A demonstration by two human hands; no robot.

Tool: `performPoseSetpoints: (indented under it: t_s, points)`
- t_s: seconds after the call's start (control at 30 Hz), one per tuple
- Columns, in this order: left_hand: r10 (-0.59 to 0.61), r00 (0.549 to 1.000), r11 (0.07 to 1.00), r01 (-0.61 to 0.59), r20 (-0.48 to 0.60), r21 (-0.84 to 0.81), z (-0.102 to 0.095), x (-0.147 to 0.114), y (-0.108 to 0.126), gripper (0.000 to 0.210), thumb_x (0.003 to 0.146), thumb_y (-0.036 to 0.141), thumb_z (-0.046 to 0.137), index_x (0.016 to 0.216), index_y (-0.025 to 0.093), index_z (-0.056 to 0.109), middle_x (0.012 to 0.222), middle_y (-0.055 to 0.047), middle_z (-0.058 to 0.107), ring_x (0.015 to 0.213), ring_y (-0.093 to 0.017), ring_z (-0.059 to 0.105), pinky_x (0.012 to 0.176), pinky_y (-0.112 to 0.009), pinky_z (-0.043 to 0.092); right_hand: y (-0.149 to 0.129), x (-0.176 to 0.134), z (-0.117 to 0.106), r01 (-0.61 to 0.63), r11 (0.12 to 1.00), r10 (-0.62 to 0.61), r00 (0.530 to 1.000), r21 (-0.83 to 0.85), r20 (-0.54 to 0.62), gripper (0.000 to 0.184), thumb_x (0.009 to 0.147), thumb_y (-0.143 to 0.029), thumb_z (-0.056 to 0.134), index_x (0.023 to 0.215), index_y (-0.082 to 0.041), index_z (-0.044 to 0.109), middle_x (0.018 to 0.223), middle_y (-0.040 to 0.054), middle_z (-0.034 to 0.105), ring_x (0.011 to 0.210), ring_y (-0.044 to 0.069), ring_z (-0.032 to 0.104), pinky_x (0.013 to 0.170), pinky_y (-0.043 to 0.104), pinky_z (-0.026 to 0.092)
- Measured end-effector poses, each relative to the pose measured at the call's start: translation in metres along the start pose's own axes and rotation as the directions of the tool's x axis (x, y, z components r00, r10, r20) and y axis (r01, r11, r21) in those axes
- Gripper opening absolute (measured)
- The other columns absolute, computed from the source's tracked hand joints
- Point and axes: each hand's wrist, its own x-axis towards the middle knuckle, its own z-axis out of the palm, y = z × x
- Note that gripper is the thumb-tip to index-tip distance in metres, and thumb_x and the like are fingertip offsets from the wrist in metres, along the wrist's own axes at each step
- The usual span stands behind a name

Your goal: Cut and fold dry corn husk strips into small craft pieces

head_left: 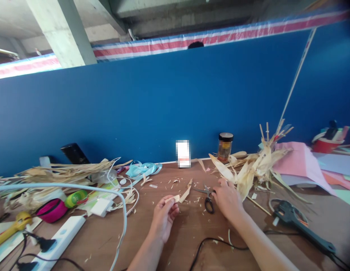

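- The step in hand seems to be getting a grip on the scissors (209, 206) while keeping the small corn-husk piece (176, 198) ready; the scissors lie at nine o'clock of the right hand (227, 196), their blades apparently spread and pointing toward ten o'clock.
- To do this well, seat the thumb and a finger in both loops before lifting, and close the blades first, since their tips lie toward the left hand's (166, 211) side.
- A light pinch near one edge should suit the corn-husk piece; being dry, it may split if squeezed or bent hard.
- Keep the lift low: the bent husk strip (186, 192) lies close by at two o'clock of the left hand, and the husk bundle (245, 178) crowds the right hand from two o'clock.
- Left hand: forearm rising from seven o'clock, thumb uppermost, thumb and forefinger clamped on the corn-husk piece, the other fingers curled beneath.
- Right hand: forearm coming from five o'clock, palm down, fingers bent beside the scissors' handles; whether they have closed around a loop I cannot tell, as the hand hides its thumb and the far handle.
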Motion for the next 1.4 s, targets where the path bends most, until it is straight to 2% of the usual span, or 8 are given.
performPoseSetpoints:
  t_s: [0.13, 0.27, 0.37, 0.53, 0.73, 0.83, 1.0, 1.4]
  points:
    - [-0.004, 0.999, 0.998, 0.001, 0.049, 0.066, 0.004, -0.005, -0.003, 0.013, 0.066, 0.014, 0.065, 0.075, 0.013, 0.057, 0.062, -0.001, 0.060, 0.055, -0.007, 0.057, 0.052, -0.017, 0.050, -0.022, -0.005, -0.001, 0.048, 0.902, -0.045, 0.999, 0.429, -0.016, 0.021, 0.080, -0.029, 0.044, 0.088, -0.017, 0.058, 0.095, 0.0103, 0.055, 0.088, 0.023, 0.050, 0.078, 0.035, 0.036]
    - [0.008, 0.995, 0.989, -0.022, 0.094, 0.147, 0.007, -0.009, -0.006, 0.016, 0.064, 0.018, 0.067, 0.076, 0.013, 0.058, 0.062, 0.001, 0.058, 0.052, -0.005, 0.053, 0.050, -0.015, 0.047, -0.055, -0.017, 0.009, -0.078, 0.387, -0.301, 0.931, 0.919, 0.207, 0.024, 0.078, -0.035, 0.049, 0.093, -0.017, 0.051, 0.084, 0.0046, 0.059, 0.077, 0.016, 0.054, 0.069, 0.026, 0.042]
    - [0.010, 0.993, 0.973, -0.037, 0.120, 0.227, 0.006, -0.009, -0.010, 0.017, 0.065, 0.022, 0.066, 0.075, 0.013, 0.057, 0.059, 0.002, 0.056, 0.050, -0.005, 0.052, 0.049, -0.015, 0.045, -0.066, -0.024, 0.017, -0.179, 0.221, -0.323, 0.914, 0.959, 0.245, 0.021, 0.073, -0.035, 0.056, 0.079, -0.016, 0.051, 0.071, -0.0003, 0.055, 0.066, 0.011, 0.051, 0.061, 0.022, 0.039]
    - [0.230, 0.951, 0.825, -0.303, 0.207, 0.476, 0.007, -0.010, -0.013, 0.034, 0.067, 0.029, 0.063, 0.097, 0.016, 0.055, 0.080, -0.004, 0.059, 0.067, -0.013, 0.058, 0.057, -0.023, 0.049, -0.063, -0.024, 0.019, -0.261, 0.176, -0.238, 0.924, 0.949, 0.299, 0.020, 0.072, -0.034, 0.056, 0.068, -0.016, 0.049, 0.057, -0.0052, 0.046, 0.053, 0.008, 0.041, 0.050, 0.019, 0.032]
    - [0.582, 0.614, 0.128, -0.716, 0.533, 0.686, 0.005, -0.015, -0.006, 0.021, 0.074, 0.021, 0.054, 0.093, 0.022, 0.063, 0.098, -0.008, 0.054, 0.092, -0.020, 0.052, 0.080, -0.035, 0.045, -0.062, -0.023, 0.015, -0.153, 0.323, -0.209, 0.951, 0.934, 0.227, 0.014, 0.074, -0.028, 0.051, 0.067, -0.016, 0.050, 0.054, -0.0056, 0.041, 0.051, 0.008, 0.037, 0.049, 0.019, 0.030]
    - [0.568, 0.557, -0.037, -0.719, 0.606, 0.694, 0.004, -0.016, -0.005, 0.022, 0.075, 0.020, 0.052, 0.093, 0.023, 0.064, 0.094, -0.008, 0.055, 0.090, -0.020, 0.052, 0.077, -0.033, 0.045, -0.063, -0.025, 0.013, -0.081, 0.383, -0.227, 0.957, 0.920, 0.179, 0.014, 0.076, -0.028, 0.050, 0.067, -0.016, 0.051, 0.057, -0.0042, 0.045, 0.054, 0.009, 0.040, 0.052, 0.019, 0.032]
    - [0.493, 0.609, 0.011, -0.719, 0.622, 0.695, 0.008, -0.018, -0.004, 0.022, 0.078, 0.022, 0.049, 0.093, 0.021, 0.065, 0.085, -0.007, 0.058, 0.082, -0.017, 0.054, 0.072, -0.030, 0.045, -0.065, -0.025, 0.008, -0.002, 0.457, -0.231, 0.966, 0.890, 0.121, 0.018, 0.079, -0.029, 0.046, 0.069, -0.016, 0.054, 0.062, -0.0015, 0.052, 0.060, 0.012, 0.047, 0.056, 0.020, 0.037]
    - [0.368, 0.886, 0.518, -0.447, 0.282, 0.730, 0.003, -0.007, -0.005, 0.031, 0.075, 0.038, 0.050, 0.064, 0.013, 0.063, 0.059, -0.002, 0.061, 0.057, -0.014, 0.053, 0.055, -0.021, 0.040, -0.064, -0.026, 0.008, 0.063, 0.571, -0.196, 0.979, 0.819, 0.062, 0.019, 0.079, -0.027, 0.045, 0.065, -0.016, 0.051, 0.058, -0.0025, 0.051, 0.055, 0.011, 0.045, 0.053, 0.019, 0.035]
